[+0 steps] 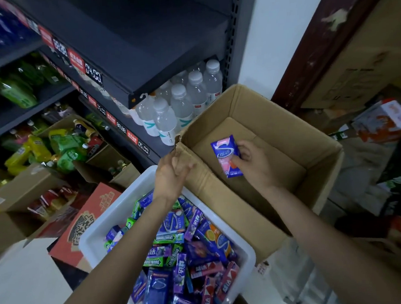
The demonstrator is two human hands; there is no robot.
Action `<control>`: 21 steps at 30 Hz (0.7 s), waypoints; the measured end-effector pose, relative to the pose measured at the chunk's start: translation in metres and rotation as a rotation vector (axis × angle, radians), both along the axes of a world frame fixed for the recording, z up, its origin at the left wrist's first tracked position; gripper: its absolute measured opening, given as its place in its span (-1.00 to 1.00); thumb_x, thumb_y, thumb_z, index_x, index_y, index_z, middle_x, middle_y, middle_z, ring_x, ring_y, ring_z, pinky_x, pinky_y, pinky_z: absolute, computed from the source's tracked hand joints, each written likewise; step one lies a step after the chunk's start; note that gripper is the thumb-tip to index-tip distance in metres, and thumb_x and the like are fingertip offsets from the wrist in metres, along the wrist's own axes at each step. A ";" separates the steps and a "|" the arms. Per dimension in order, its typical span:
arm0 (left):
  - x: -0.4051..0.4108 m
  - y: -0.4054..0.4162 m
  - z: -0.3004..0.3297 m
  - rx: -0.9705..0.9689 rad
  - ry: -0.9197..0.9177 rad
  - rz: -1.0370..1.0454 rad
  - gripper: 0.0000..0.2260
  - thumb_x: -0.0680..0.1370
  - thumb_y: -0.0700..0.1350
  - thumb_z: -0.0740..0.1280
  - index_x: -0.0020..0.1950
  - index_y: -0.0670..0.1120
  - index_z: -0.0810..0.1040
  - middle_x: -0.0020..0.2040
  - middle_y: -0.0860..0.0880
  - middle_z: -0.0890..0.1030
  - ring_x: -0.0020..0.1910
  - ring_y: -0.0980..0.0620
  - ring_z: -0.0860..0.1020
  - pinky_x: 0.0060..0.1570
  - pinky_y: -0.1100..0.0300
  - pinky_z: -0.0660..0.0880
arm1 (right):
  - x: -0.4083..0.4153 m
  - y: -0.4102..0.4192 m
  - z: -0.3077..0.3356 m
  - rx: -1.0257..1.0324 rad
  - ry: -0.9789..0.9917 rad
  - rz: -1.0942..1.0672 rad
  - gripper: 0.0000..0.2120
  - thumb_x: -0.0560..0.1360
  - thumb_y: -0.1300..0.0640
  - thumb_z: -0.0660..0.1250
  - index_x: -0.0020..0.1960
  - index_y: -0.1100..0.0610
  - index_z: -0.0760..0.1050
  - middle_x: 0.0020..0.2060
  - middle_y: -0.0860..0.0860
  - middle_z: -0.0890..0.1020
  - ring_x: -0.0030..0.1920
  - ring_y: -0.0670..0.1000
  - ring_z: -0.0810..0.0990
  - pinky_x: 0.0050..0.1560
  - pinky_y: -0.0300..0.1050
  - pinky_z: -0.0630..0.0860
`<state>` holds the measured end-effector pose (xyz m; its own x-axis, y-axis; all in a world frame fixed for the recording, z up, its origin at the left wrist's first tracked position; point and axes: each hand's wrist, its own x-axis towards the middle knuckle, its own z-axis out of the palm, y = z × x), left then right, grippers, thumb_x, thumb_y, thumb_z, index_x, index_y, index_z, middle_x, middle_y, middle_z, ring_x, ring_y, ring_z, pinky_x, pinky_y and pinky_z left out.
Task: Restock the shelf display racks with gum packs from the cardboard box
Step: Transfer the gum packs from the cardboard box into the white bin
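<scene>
Showing a corrugated brown cardboard box [258, 135], flaps up, its flat floor bare where visible; beside it a smooth white plastic bin [99, 234] heaped with glossy rectangular gum packs [176, 256] in blue, purple, green and red wrappers. Right hand [253, 163] inside the box, fingers and thumb curled round a flat blue-and-pink foil gum pack [226, 156], held above the box floor. Left hand [172, 171] over the box's near flap at the bin's far rim, fingers loosely bent, grasping nothing. Dark metal shelf [145, 62] behind, clear ribbed water bottles [181, 104] beneath
</scene>
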<state>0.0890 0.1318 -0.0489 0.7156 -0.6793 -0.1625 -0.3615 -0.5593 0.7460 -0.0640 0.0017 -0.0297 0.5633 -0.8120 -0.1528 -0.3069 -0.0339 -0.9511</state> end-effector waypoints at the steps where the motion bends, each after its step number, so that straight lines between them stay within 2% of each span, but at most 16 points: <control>1: 0.002 0.012 0.000 0.005 -0.038 -0.043 -0.58 0.55 -0.07 0.31 0.39 -0.16 0.38 0.31 -0.14 0.45 0.28 -0.06 0.42 0.20 0.23 0.31 | 0.002 0.014 0.008 -0.035 -0.035 0.022 -0.69 0.45 0.38 0.32 -0.04 -0.03 0.44 -0.14 -0.10 0.62 -0.14 -0.23 0.58 -0.05 -0.22 0.50; 3: 0.009 0.040 -0.003 0.058 -0.090 -0.150 -0.70 0.58 -0.13 0.27 0.30 -0.14 0.46 0.27 -0.12 0.50 0.24 -0.07 0.46 0.13 0.25 0.33 | 0.008 0.044 0.016 -0.113 -0.053 0.067 -0.68 0.44 0.35 0.34 -0.07 -0.08 0.43 -0.17 -0.20 0.60 -0.15 -0.29 0.56 -0.08 -0.30 0.47; 5: 0.016 0.070 -0.007 0.129 -0.139 -0.291 -0.71 0.58 -0.09 0.27 0.28 -0.12 0.49 0.26 -0.11 0.50 0.23 -0.09 0.46 0.15 0.20 0.34 | 0.017 0.072 0.016 -0.165 -0.030 0.132 -0.72 0.45 0.28 0.35 -0.03 -0.08 0.44 -0.13 -0.16 0.62 -0.09 -0.18 0.59 -0.04 -0.19 0.49; 8: 0.027 0.117 -0.013 0.216 -0.189 -0.432 -0.58 0.55 -0.01 0.31 0.37 -0.11 0.38 0.32 -0.10 0.41 0.28 -0.09 0.40 0.18 0.19 0.30 | 0.039 0.112 0.007 -0.305 0.105 0.208 -0.75 0.49 0.21 0.34 0.16 0.04 0.47 -0.09 -0.07 0.63 -0.10 -0.07 0.59 -0.06 -0.10 0.49; 10: 0.038 0.143 -0.015 0.155 -0.173 -0.377 -0.48 0.52 -0.04 0.36 0.42 -0.15 0.29 0.36 -0.14 0.37 0.33 -0.12 0.36 0.18 0.18 0.29 | 0.055 0.135 0.000 -0.416 0.212 0.228 -0.70 0.51 0.23 0.32 0.23 0.08 0.47 -0.07 -0.05 0.62 -0.11 -0.04 0.56 -0.12 -0.10 0.46; 13: 0.056 0.164 -0.013 0.007 -0.106 -0.289 -0.37 0.50 -0.08 0.40 0.48 -0.14 0.19 0.40 -0.14 0.34 0.36 -0.08 0.35 0.22 0.14 0.33 | 0.079 0.162 -0.016 -0.481 0.302 0.366 -0.69 0.52 0.29 0.28 0.24 0.14 0.52 0.08 0.11 0.62 0.05 0.10 0.57 0.03 -0.03 0.48; 15: 0.065 0.165 -0.014 -0.021 -0.086 -0.344 -0.40 0.52 -0.11 0.37 0.49 -0.14 0.19 0.42 -0.11 0.33 0.38 -0.05 0.33 0.25 0.23 0.28 | 0.089 0.175 -0.028 -0.431 0.366 0.478 -0.73 0.52 0.30 0.27 0.20 0.18 0.55 0.10 0.15 0.61 0.10 0.13 0.56 0.11 -0.01 0.46; 17: 0.070 0.160 -0.020 0.000 -0.072 -0.415 -0.48 0.55 -0.11 0.33 0.47 -0.14 0.24 0.43 -0.09 0.34 0.39 -0.05 0.33 0.25 0.30 0.23 | 0.092 0.184 -0.037 -0.401 0.443 0.498 -0.70 0.53 0.25 0.27 0.26 0.21 0.50 0.20 0.15 0.54 0.22 0.11 0.48 0.23 -0.01 0.39; 19: 0.074 0.154 -0.030 0.075 -0.067 -0.504 -0.52 0.57 -0.06 0.30 0.46 -0.11 0.28 0.41 -0.09 0.37 0.38 -0.07 0.34 0.29 0.20 0.28 | 0.090 0.188 -0.042 -0.408 0.526 0.447 -0.63 0.56 0.16 0.25 0.34 0.20 0.41 0.31 0.12 0.45 0.32 0.09 0.38 0.31 0.02 0.33; 21: 0.076 0.149 -0.036 0.223 -0.108 -0.575 -0.48 0.58 0.02 0.26 0.49 -0.09 0.23 0.46 -0.07 0.30 0.40 -0.05 0.30 0.32 0.12 0.30 | 0.084 0.186 -0.046 -0.420 0.627 0.399 -0.59 0.58 0.06 0.20 0.38 0.20 0.36 0.35 0.11 0.41 0.37 0.10 0.33 0.33 0.02 0.31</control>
